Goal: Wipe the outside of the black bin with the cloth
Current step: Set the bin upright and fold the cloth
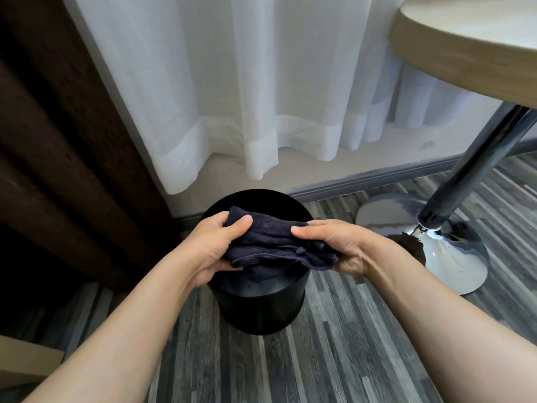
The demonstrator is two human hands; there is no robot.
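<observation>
Head view shows both hands holding the bunched dark cloth (276, 245) between them: the left hand (209, 251) grips its left end, the right hand (337, 248) pinches its right end. Directly below the hands stands the black bin (261, 309) on the floor. Judging by this, the cloth touches no outer wall yet, so wiping seems still ahead.

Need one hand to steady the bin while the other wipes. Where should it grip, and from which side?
Grip the far rim of the black bin from above: it stands upright and open, its near wall faces you for wiping. The left hand could let go of the cloth, leaving it to the right hand.
</observation>
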